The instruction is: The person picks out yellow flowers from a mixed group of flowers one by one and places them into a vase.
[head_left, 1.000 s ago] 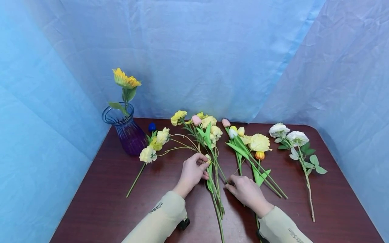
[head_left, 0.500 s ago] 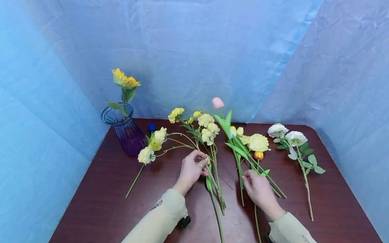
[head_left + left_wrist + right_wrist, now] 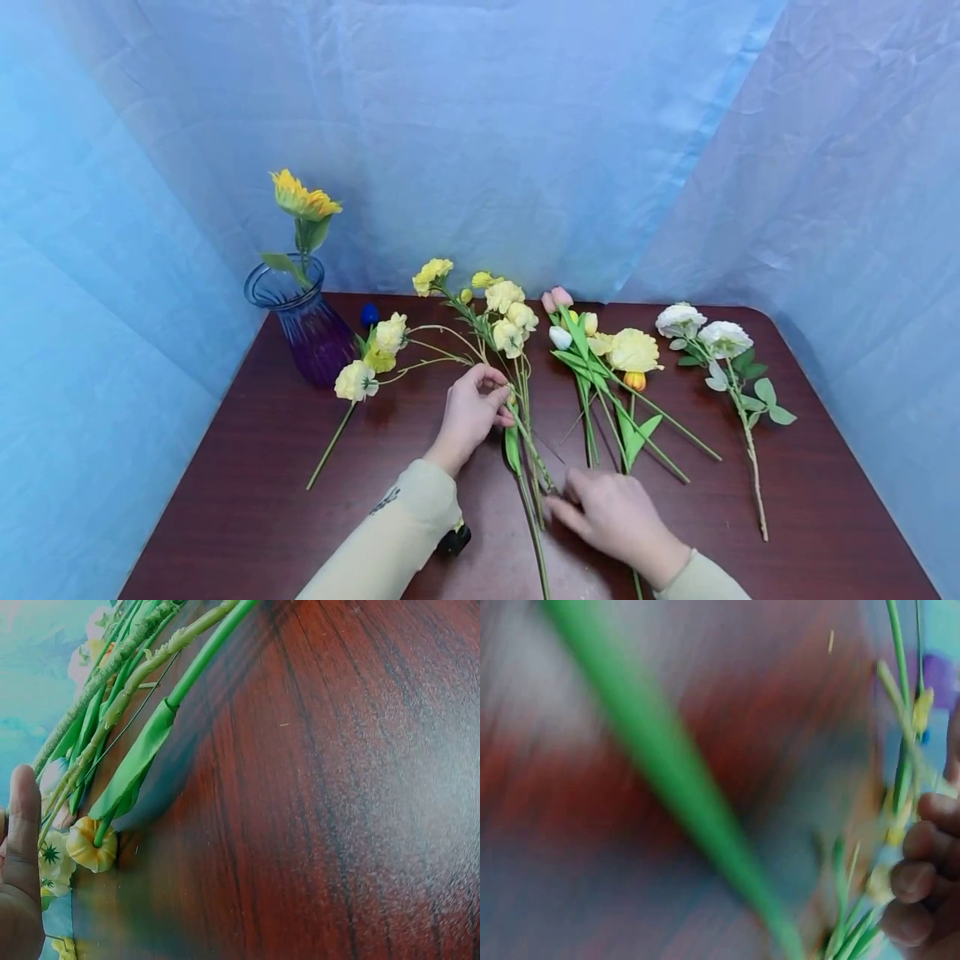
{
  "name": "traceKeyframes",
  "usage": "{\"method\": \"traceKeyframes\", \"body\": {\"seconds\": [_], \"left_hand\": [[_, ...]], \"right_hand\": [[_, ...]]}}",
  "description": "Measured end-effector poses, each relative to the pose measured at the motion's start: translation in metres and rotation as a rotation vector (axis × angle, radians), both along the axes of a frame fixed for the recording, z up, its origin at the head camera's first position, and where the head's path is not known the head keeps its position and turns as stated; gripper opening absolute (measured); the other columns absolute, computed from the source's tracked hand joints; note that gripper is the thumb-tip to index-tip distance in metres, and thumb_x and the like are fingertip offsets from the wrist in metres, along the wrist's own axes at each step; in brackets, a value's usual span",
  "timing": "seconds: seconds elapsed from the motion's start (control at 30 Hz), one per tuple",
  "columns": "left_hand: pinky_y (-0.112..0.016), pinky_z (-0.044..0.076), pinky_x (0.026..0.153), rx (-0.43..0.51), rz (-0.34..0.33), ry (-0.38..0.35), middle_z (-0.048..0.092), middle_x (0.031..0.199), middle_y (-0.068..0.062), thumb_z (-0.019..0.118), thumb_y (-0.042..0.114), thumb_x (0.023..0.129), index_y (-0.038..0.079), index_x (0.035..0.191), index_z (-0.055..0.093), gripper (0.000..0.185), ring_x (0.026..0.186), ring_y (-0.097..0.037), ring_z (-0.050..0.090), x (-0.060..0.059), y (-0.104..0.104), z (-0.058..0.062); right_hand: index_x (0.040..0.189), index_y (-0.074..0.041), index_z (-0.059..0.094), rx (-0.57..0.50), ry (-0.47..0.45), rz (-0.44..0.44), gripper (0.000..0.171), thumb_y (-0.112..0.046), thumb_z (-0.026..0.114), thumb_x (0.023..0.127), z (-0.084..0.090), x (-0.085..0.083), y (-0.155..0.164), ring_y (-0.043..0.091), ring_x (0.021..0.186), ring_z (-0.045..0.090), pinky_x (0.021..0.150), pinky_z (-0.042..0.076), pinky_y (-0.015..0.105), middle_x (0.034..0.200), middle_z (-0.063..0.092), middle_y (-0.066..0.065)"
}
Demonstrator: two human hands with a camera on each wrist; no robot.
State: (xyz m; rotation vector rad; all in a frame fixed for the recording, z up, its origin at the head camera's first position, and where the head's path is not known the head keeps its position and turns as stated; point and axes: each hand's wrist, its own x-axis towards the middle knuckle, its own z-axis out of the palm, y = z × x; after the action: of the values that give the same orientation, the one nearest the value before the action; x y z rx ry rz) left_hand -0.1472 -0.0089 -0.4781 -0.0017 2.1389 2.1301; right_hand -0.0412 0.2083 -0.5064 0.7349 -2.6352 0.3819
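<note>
Half a second earlier the pink tulip stood lifted above the dark red-brown wooden bench (image 3: pixel 247 467); now the pink artificial tulip (image 3: pixel 556 298) lay flat again among the bunch of white, yellow and orange tulips with green leaves (image 3: pixel 611 367) at the middle of the bench toward its far edge. The right hand (image 3: pixel 611 515) had let it go and come to the near ends of the spray of pale yellow carnation stems (image 3: pixel 504 321), fingers extended and touching them, gripping nothing. The left hand (image 3: pixel 468 412) kept pinching those stems higher up. This suggested the carnation spray was being taken up instead. A small dark mark on the left sleeve (image 3: pixel 384 502) could not be read.
</note>
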Motion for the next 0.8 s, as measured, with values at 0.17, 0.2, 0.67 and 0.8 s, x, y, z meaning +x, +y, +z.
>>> {"method": "traceKeyframes", "body": {"seconds": [0.17, 0.2, 0.67, 0.8], "left_hand": [[-0.038, 0.061, 0.056, -0.006, 0.008, -0.009, 0.064, 0.094, -0.018, 0.063, -0.009, 0.095, -0.005, 0.102, 0.061, 0.008, 0.056, -0.021, 0.068, 0.000, 0.000, -0.001], [-0.038, 0.061, 0.057, -0.006, 0.009, -0.014, 0.064, 0.095, -0.019, 0.063, -0.009, 0.095, -0.005, 0.102, 0.061, 0.008, 0.056, -0.020, 0.068, 0.000, 0.000, -0.001], [-0.043, 0.062, 0.061, 0.063, 0.025, 0.010, 0.063, 0.099, -0.032, 0.063, -0.009, 0.095, -0.003, 0.097, 0.059, 0.007, 0.059, -0.024, 0.070, -0.002, 0.003, 0.004], [-0.043, 0.062, 0.059, 0.072, 0.033, 0.026, 0.064, 0.097, -0.026, 0.063, -0.007, 0.096, -0.004, 0.100, 0.059, 0.006, 0.057, -0.023, 0.068, -0.002, 0.004, 0.011]], "right_hand": [[0.072, -0.020, 0.053, 0.120, -0.075, -0.030, 0.061, -0.077, 0.074, 0.071, -0.009, 0.010, -0.019, 0.018, 0.045, 0.054, 0.040, 0.036, 0.034, 0.056, 0.049, -0.008], [0.074, -0.019, 0.055, 0.143, -0.093, -0.044, 0.061, -0.077, 0.075, 0.070, -0.010, 0.010, -0.021, 0.019, 0.047, 0.056, 0.041, 0.037, 0.035, 0.057, 0.051, -0.006], [0.064, -0.022, 0.041, 0.053, -0.400, -0.215, 0.037, -0.023, 0.077, 0.074, -0.002, 0.002, -0.013, 0.015, 0.047, 0.043, 0.041, 0.035, 0.037, 0.055, 0.043, -0.007], [0.065, -0.021, 0.042, 0.018, -0.421, -0.269, 0.034, -0.015, 0.075, 0.072, 0.000, 0.000, -0.011, 0.015, 0.047, 0.040, 0.042, 0.034, 0.037, 0.055, 0.042, -0.007]]}}
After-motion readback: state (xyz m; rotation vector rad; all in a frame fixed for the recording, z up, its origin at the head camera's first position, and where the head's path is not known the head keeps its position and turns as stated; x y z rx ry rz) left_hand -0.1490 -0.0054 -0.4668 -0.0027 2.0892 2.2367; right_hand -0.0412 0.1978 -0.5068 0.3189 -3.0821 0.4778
